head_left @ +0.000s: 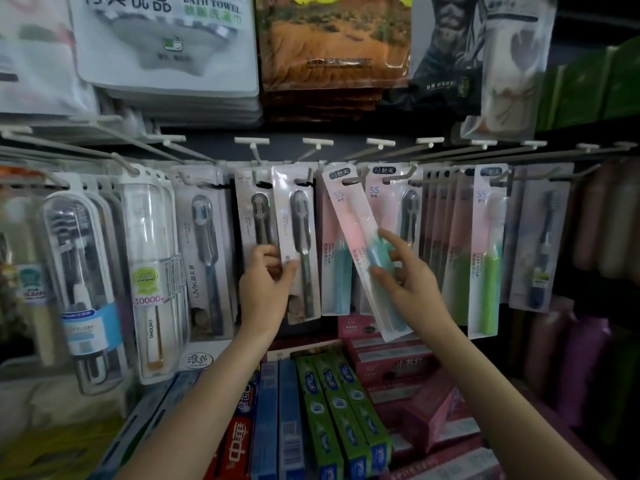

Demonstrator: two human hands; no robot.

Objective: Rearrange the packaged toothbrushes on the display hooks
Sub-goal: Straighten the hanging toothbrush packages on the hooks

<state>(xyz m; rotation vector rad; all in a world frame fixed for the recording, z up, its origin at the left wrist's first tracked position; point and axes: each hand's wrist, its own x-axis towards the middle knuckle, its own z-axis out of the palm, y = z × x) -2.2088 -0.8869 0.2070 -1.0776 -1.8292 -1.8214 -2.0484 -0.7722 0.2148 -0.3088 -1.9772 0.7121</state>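
Your left hand [266, 271] curls round the lower part of a grey toothbrush pack [300, 244], thumb on the front and fingers behind it, at the middle of the hook rail [346, 157]. That pack hangs upright from its hook beside a second grey pack [256, 216], which your fingers also touch.

Your right hand [401, 271] pinches a pink-and-teal toothbrush pack [363, 251] about halfway down, thumb on the front and index finger raised off it. This pack tilts, top leaning left and bottom swung right, with its hang hole right at the tip of a hook [353, 180]. Cannot tell whether the hook is through the hole or just beside it.

Step in hand looks like threading or unthreading the pink-and-teal pack at that hook, while the left hand steadies the grey pack. Next move calls for you to square the tilted pack so the hole lines up with the hook tip, then slide it along the hook.

Further out: matching pink packs [446, 216] hang to the right, a green-handled pack [488, 251] beyond them, bigger clear cases [149, 271] at the left end of the rail. Toothpaste boxes [346, 417] lie on the shelf below, towel packs [166, 46] hang above.
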